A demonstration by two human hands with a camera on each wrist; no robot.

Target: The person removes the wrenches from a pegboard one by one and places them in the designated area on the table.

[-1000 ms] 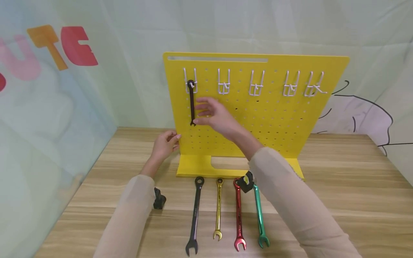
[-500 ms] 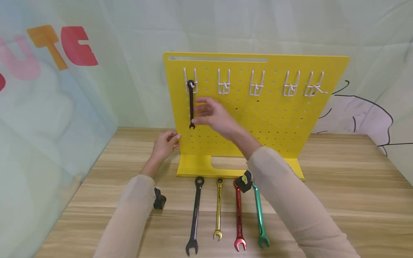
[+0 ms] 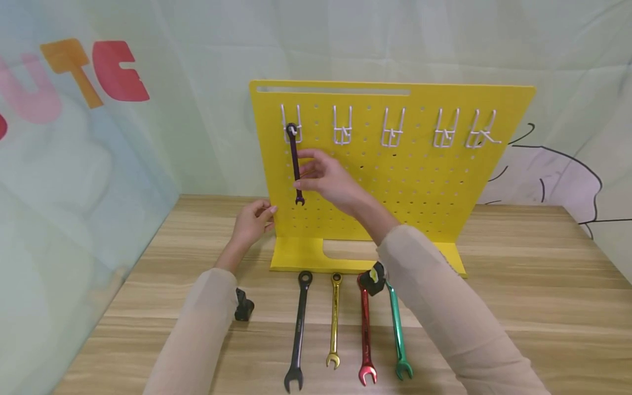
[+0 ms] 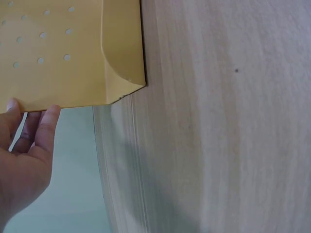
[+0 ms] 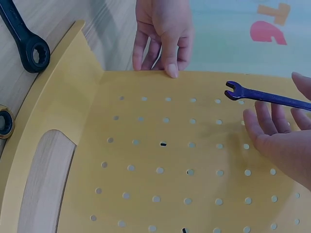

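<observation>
A dark purple combination wrench (image 3: pixel 296 164) hangs by its ring end on the leftmost white hook (image 3: pixel 283 118) of a yellow pegboard (image 3: pixel 385 203). My right hand (image 3: pixel 331 178) is beside its shaft, fingers loosely bent and spread. The thumb tip overlaps the lower shaft in the head view. In the right wrist view the wrench (image 5: pixel 272 97) passes across the fingertips, thumb apart above it. At the board's lower left edge, my left hand (image 3: pixel 250 222) holds the rim, thumb on one face and fingers on the other; the left wrist view shows those fingers (image 4: pixel 46 128) at the edge.
Before the pegboard's base, a dark grey wrench (image 3: pixel 299 329), a gold wrench (image 3: pixel 334 323), a red wrench (image 3: pixel 366 334) and a green wrench (image 3: pixel 398 329) lie in a row on the wooden table (image 3: pixel 518 307). More white hooks (image 3: pixel 392 131) line the board's top. A printed cloth stands behind.
The hanging wrench's lower open end has dropped lower in view and shifted slightly right. My right hand has barely moved beside it, and my left hand stays on the board's edge.
</observation>
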